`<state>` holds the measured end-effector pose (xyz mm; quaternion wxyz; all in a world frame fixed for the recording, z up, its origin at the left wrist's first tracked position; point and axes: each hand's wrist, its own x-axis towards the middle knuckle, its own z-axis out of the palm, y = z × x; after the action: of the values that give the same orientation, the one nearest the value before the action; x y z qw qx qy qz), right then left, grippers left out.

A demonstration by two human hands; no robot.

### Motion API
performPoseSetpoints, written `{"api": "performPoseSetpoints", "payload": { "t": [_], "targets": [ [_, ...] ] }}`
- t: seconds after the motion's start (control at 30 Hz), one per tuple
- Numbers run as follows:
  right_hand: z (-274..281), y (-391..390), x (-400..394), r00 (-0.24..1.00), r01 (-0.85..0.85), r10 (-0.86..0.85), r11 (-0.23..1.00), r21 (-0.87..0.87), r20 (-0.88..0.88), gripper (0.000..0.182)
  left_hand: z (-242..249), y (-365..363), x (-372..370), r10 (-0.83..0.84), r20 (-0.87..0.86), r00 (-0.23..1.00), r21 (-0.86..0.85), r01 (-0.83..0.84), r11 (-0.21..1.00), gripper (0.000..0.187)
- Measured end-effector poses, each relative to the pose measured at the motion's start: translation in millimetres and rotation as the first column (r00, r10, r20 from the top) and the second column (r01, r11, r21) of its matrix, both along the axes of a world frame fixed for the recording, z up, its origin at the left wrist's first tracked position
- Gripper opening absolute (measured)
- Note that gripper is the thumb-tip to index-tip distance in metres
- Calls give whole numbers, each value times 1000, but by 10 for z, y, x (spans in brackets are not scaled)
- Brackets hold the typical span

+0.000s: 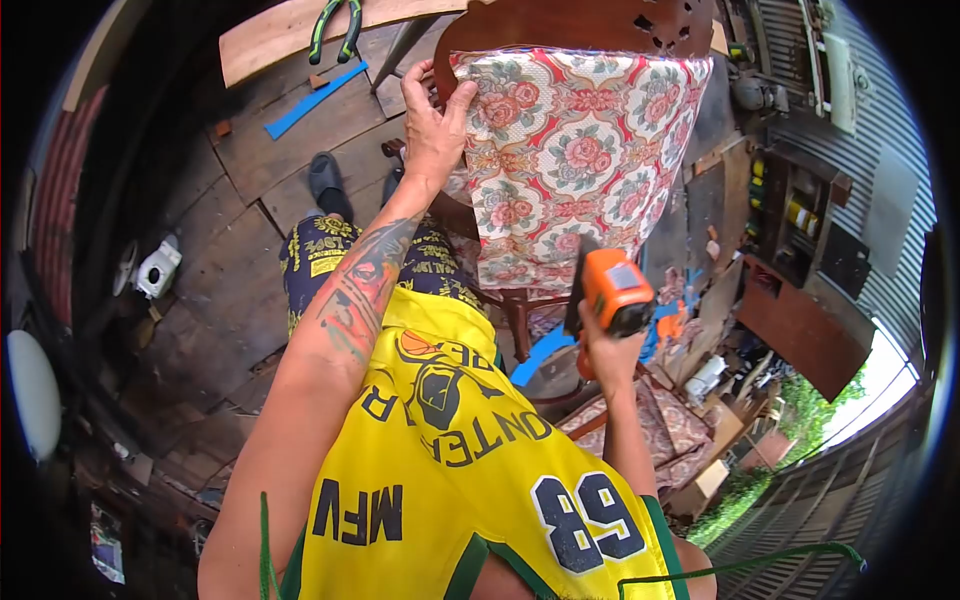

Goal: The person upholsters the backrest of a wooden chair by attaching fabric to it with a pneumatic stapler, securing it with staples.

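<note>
A floral upholstery fabric [580, 150] in red, cream and green lies across a dark brown wooden chair [590, 25]. At its upper left corner my left hand [437, 125] is closed, thumb on the fabric edge and fingers curled round the chair's wooden edge. My right hand [608, 350] grips an orange-and-black staple gun [617, 285] by its handle. The tool's black nose overlaps the lower right part of the fabric. Below the fabric, a turned chair leg [517, 325] shows.
Pliers [335, 30] with green-and-black handles rest on a wooden plank [270, 45] at the top. Blue strips [318, 100] lie on the floorboards [190, 300]. More floral fabric [660, 430] is low on the right. A wooden shelf [795, 215] stands by the corrugated metal wall.
</note>
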<state>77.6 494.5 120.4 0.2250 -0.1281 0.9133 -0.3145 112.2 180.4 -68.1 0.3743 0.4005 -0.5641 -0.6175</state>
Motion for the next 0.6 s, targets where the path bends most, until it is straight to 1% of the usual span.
{"api": "performPoseSetpoints", "payload": {
  "t": [0.03,0.1,0.13,0.17,0.23,0.27,0.3,0.37,0.4,0.43,0.5,0.53,0.57,0.6],
  "targets": [
    [-137,132,-132,993,119,-119,991,-56,11,31,12,10,13,-18,9,1000,-16,18,1000,58],
    [-250,192,-474,980,101,-96,995,21,-174,32,47,9,33,-31,-74,997,85,37,996,57],
    [-248,69,-621,955,84,-51,992,99,-292,34,24,-26,74,-89,-20,996,84,90,992,53],
    [-263,-65,-769,916,78,-1,981,177,-400,36,40,-26,135,-107,-6,994,66,107,992,53],
    [-586,-130,-1094,848,193,-28,946,259,-529,46,51,-32,290,-157,232,960,25,155,988,48],
    [-712,-193,-1208,833,211,-44,947,243,-551,52,-17,-52,406,-188,273,943,35,185,982,46],
    [-830,-272,-1307,815,227,-59,948,225,-576,58,79,-99,493,-198,288,937,14,202,979,46],
    [-1147,-374,-1359,705,128,10,981,142,-709,68,335,-151,717,-110,387,915,154,54,987,46],
    [-1141,-459,-1276,798,134,2,974,181,-603,74,381,-232,799,-22,329,944,207,-49,977,47],
    [-1209,-425,-1234,805,148,-22,975,164,-593,74,431,-347,895,31,281,959,247,-103,963,51],
    [-1389,-356,-1219,774,122,19,976,178,-633,75,500,-646,957,161,194,968,306,-216,927,56],
    [-1359,-350,-1175,783,83,26,986,147,-621,76,526,-805,949,155,179,972,311,-206,928,59],
    [-1350,-337,-1140,779,99,6,986,133,-627,73,533,-937,927,144,161,976,325,-191,926,61],
    [-1291,-345,-1107,821,122,-29,985,124,-570,71,542,-1085,914,75,118,990,367,-114,923,63]
  ]
}}
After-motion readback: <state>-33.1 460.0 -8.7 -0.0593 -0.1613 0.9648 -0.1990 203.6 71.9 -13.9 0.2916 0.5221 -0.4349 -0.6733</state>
